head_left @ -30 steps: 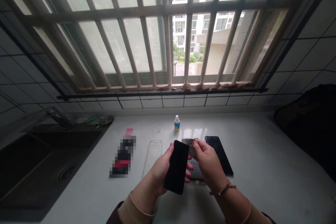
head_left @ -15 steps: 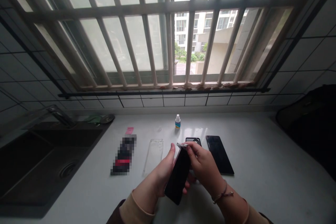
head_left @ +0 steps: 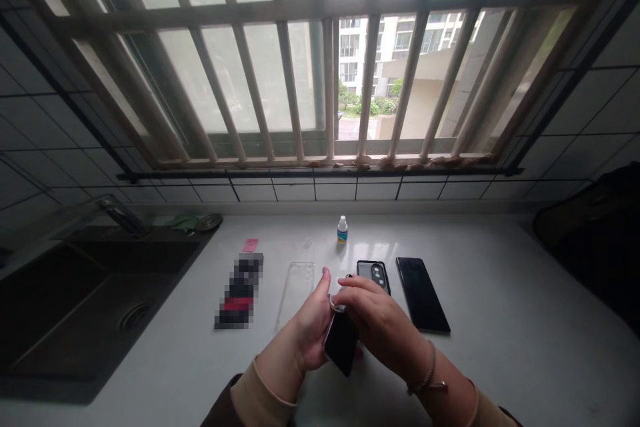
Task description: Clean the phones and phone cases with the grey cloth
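Note:
My left hand [head_left: 311,327] grips a black phone [head_left: 342,347] from the left, holding it above the white counter [head_left: 490,320]. My right hand [head_left: 373,320] lies over the phone's upper part, its fingers curled on a small pale wipe or cloth [head_left: 335,305] pressed against the screen. Just behind my hands a second phone [head_left: 374,273] lies camera side up. Right of it a third black phone [head_left: 423,293] lies flat. A clear phone case [head_left: 296,285] rests to the left.
A small dropper bottle [head_left: 343,229] stands at the back of the counter. A dark packet [head_left: 240,290] and a pink tab [head_left: 250,245] lie left of the case. A dark sink [head_left: 75,307] with tap fills the left. A black bag [head_left: 595,240] sits at right.
My right hand has moved down over the phone's screen with the wipe. The phone has lowered and tilted, so the phone lying behind it now shows.

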A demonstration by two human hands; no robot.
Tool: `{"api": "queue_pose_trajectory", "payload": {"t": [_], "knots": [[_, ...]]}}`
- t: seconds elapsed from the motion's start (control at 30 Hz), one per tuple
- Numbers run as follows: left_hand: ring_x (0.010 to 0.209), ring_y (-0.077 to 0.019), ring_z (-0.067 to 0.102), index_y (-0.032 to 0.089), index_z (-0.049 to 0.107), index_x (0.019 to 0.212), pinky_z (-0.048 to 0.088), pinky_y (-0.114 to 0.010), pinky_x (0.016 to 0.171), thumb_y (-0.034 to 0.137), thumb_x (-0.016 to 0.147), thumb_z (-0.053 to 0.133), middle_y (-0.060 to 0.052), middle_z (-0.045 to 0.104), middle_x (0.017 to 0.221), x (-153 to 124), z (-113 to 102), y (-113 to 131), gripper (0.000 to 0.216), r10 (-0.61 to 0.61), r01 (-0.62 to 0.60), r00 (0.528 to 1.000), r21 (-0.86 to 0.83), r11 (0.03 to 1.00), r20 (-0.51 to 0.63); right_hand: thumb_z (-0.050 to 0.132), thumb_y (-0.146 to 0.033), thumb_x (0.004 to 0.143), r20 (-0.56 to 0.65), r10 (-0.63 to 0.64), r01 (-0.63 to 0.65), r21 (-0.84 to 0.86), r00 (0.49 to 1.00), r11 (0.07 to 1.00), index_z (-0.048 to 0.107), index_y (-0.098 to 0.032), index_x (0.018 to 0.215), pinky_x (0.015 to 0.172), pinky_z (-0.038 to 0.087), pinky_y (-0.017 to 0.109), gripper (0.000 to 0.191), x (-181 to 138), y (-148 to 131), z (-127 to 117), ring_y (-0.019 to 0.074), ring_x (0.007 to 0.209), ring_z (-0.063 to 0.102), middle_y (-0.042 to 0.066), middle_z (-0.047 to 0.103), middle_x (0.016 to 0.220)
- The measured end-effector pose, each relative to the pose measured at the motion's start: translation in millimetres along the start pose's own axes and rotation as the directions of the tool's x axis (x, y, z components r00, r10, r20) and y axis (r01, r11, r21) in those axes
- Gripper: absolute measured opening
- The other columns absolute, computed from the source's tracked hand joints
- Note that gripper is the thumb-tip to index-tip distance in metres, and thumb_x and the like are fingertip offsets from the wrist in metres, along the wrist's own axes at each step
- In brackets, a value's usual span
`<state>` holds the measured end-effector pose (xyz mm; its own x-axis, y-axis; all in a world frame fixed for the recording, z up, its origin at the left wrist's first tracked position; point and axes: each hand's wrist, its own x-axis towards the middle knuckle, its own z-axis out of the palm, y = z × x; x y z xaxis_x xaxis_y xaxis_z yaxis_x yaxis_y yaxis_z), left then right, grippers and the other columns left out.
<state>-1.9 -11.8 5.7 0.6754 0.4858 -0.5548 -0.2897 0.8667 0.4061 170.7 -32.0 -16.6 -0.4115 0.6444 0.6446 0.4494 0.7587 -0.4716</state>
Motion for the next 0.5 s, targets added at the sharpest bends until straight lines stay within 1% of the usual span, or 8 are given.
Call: {"api": "queue_pose_trajectory", "payload": {"t": [0.07, 0.13, 0.17, 0.2, 0.27, 0.4, 0.5], "knots": [[0.068, -0.0261, 0.073, 0.009, 0.073, 0.110, 0.061, -0.038, 0.064, 0.087, 0.096, 0.031, -0.013, 0.072, 0.079, -0.3, 0.6, 0.3, 0.090, 0.035, -0.032, 0.997, -0.041, 0.999, 0.063, 0.049, -0.013, 0.109, 0.013, -0.016, 0.015, 0.041, 1.000, 0.999, 0.066, -0.024, 0.118, 0.113, 0.054, 0.043, 0.022, 1.5, -4.1, -2.7, 0.0230, 0.128, 0.068, 0.007, 0.079, 0.110], [0.075, -0.0281, 0.075, 0.008, 0.072, 0.114, 0.061, -0.038, 0.068, 0.085, 0.098, 0.031, -0.017, 0.075, 0.086, -1.0, 2.4, 1.2, 0.088, 0.064, -0.054, 0.990, -0.084, 0.995, 0.127, 0.049, -0.013, 0.108, 0.034, -0.042, 0.040, 0.081, 0.999, 0.996, 0.065, -0.024, 0.117, 0.113, 0.053, 0.042, 0.022, 3.0, -9.0, -4.7, 0.0223, 0.126, 0.068, 0.006, 0.079, 0.109], [0.080, -0.0287, 0.076, 0.007, 0.071, 0.116, 0.062, -0.038, 0.071, 0.083, 0.099, 0.030, -0.019, 0.076, 0.090, -1.3, 3.6, 1.6, 0.088, 0.070, -0.056, 0.988, -0.105, 0.993, 0.138, 0.049, -0.013, 0.108, 0.051, -0.054, 0.049, 0.099, 0.997, 0.994, 0.066, -0.025, 0.117, 0.114, 0.051, 0.042, 0.022, 3.7, -11.8, -5.3, 0.0217, 0.126, 0.068, 0.005, 0.079, 0.108], [0.083, -0.0287, 0.077, 0.006, 0.071, 0.115, 0.062, -0.037, 0.074, 0.082, 0.100, 0.031, -0.020, 0.077, 0.092, -1.6, 4.8, 2.0, 0.087, 0.070, -0.053, 0.989, -0.125, 0.991, 0.130, 0.049, -0.013, 0.108, 0.070, -0.065, 0.057, 0.114, 0.995, 0.992, 0.066, -0.025, 0.116, 0.117, 0.049, 0.043, 0.022, 4.2, -14.9, -5.6, 0.0212, 0.126, 0.067, 0.004, 0.079, 0.107], [0.085, -0.0274, 0.078, 0.005, 0.071, 0.109, 0.062, -0.034, 0.077, 0.078, 0.102, 0.033, -0.021, 0.077, 0.092, -2.0, 7.4, 2.1, 0.083, 0.065, -0.054, 0.996, -0.151, 0.987, 0.066, 0.049, -0.012, 0.107, 0.113, -0.078, 0.062, 0.134, 0.991, 0.989, 0.066, -0.026, 0.114, 0.121, 0.044, 0.043, 0.022, 5.1, -21.5, -5.7, 0.0201, 0.127, 0.067, 0.003, 0.079, 0.107], [0.076, -0.0256, 0.077, 0.006, 0.072, 0.098, 0.063, -0.033, 0.072, 0.067, 0.107, 0.039, -0.020, 0.077, 0.087, -2.2, 10.5, 0.6, 0.070, 0.084, -0.095, 0.993, -0.137, 0.986, -0.081, 0.051, -0.012, 0.104, 0.179, -0.075, 0.052, 0.130, 0.981, 0.990, 0.065, -0.027, 0.107, 0.122, 0.042, 0.042, 0.021, 6.6, -33.1, -6.8, 0.0188, 0.123, 0.068, 0.002, 0.079, 0.107], [0.082, -0.0265, 0.078, 0.005, 0.072, 0.099, 0.063, -0.033, 0.078, 0.061, 0.108, 0.041, -0.021, 0.077, 0.091, -1.6, 9.2, -0.5, 0.065, 0.106, -0.119, 0.989, -0.136, 0.983, -0.100, 0.052, -0.011, 0.102, 0.197, -0.097, 0.080, 0.092, 0.976, 0.993, 0.065, -0.027, 0.106, 0.123, 0.041, 0.043, 0.022, 7.1, -37.4, -8.1, 0.0193, 0.120, 0.068, 0.001, 0.079, 0.104]]}}
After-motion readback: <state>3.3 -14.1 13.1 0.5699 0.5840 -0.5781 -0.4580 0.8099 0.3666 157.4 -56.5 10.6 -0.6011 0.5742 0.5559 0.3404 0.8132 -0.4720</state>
